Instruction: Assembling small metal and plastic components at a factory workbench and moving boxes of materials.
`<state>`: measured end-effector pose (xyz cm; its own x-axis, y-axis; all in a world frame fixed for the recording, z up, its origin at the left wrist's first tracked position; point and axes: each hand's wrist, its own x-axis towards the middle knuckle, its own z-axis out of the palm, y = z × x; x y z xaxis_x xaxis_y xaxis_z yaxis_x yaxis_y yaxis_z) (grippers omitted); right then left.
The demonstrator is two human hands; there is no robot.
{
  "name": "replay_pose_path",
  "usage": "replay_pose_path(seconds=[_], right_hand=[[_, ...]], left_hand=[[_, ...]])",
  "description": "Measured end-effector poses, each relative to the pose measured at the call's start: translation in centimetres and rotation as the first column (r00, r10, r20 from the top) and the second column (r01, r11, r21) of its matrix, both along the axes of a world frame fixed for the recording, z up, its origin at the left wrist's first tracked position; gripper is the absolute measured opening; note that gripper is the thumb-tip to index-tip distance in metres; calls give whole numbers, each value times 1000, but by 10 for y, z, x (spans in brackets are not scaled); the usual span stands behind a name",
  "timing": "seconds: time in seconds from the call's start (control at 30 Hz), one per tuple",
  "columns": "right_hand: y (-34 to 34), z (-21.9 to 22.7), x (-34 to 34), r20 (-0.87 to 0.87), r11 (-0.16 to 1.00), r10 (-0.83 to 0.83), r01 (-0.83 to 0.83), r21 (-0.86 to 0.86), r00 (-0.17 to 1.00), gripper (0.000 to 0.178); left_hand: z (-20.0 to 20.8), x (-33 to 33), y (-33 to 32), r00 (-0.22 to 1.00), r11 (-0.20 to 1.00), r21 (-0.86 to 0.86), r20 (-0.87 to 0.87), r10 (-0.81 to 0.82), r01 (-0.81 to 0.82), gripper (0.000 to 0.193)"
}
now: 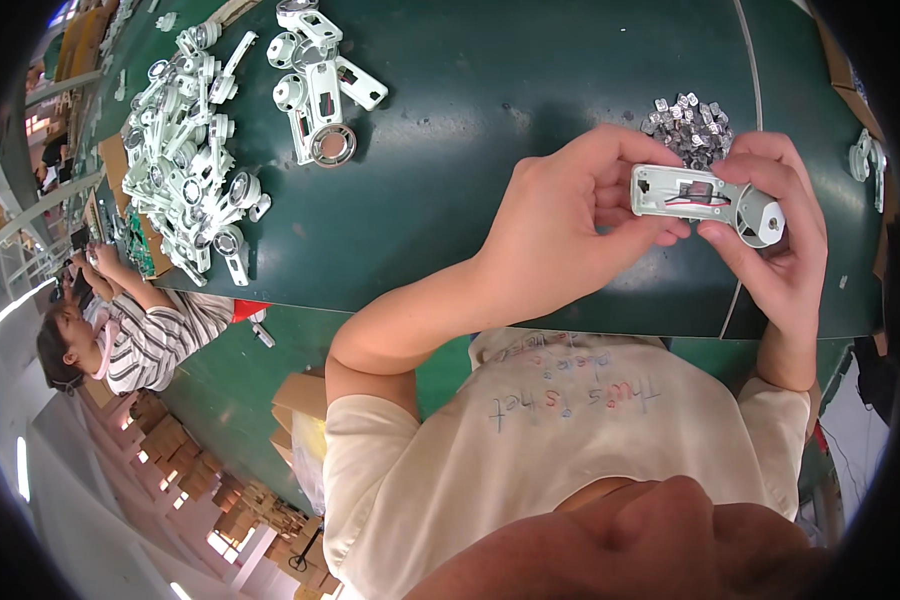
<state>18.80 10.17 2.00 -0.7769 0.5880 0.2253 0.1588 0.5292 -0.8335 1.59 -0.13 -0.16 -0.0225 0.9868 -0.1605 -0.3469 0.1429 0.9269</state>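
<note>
Holding a pale green plastic housing [712, 211] over the green worktop [450, 140], left hand [575, 205] and right hand [778, 225] each have a closed grip on it: the left at its flat end, the right around its round end. Red and dark wires [705, 201] show inside. Small metallic parts [698, 122] lie heaped just beyond; similar housings [185, 150] are piled well apart, at the left.

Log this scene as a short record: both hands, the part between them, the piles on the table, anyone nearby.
Left hand: on the rectangular end of the pale housing
Right hand: on its round end
Housing interior: faces up, red and dark wires showing
Beyond hands: small metallic parts, piled
Table left: large heap of similar housings; smaller group beside it
Nearby: co-worker, striped top
</note>
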Motion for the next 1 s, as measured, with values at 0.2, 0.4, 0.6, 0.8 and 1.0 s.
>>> replay_pose_path(seconds=[0.2,0.4,0.6,0.8,1.0], right_hand=[[1,1,2,26,999,11,-12,31,1000,31],[0,0,2,32,998,18,-20,59,999,31],[-4,1,-2,63,987,16,-26,157,998,32],[-13,-10,-4,-16,915,-88,74,-397,996,34],[-14,-15,4,13,916,-57,57,-397,998,29]], left_hand=[[1,2,-1,999,1000,-10,38,0,1,31],[3,2,0,998,999,-35,64,0,2,31],[1,0,-1,997,1000,-26,71,-1,2,24],[0,5,0,993,999,-27,-113,17,-20,18],[-3,6,-1,953,989,146,-299,56,-13,18]])
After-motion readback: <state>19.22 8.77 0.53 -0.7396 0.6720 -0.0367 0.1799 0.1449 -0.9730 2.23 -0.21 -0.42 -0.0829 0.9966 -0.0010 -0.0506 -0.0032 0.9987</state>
